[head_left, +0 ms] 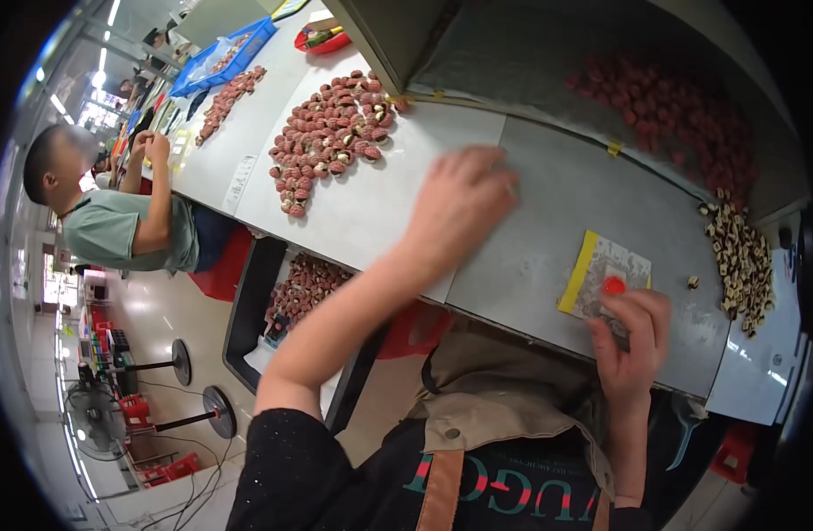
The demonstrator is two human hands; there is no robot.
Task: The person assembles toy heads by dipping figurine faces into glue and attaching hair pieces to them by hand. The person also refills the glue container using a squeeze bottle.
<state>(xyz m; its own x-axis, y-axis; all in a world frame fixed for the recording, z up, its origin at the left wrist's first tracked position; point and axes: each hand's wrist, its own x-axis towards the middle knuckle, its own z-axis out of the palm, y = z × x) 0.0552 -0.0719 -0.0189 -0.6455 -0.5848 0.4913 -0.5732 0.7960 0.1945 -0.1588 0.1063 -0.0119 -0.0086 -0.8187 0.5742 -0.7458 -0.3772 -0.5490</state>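
Note:
My left hand [464,203] is stretched across the grey tabletop, to the right of a pile of pinkish-red, ridged round pieces [331,133]. Motion smears its fingers, and whatever may be in them cannot be made out. Farther right, my right hand [636,341] rests over the near edge of a small pale card with a yellow strip [576,274]. Its thumb and forefinger are apart. Just beyond the forefinger tip, a small bright red round thing [613,286] sits over the card.
Dark-and-cream pieces [743,265] lie heaped at the right, with one loose piece [693,282] nearby. More reddish pieces [672,115] fill a shelf-like box behind. A black tray [238,341] is below the table edge. At the left sits another person [127,226], near a blue crate [225,57].

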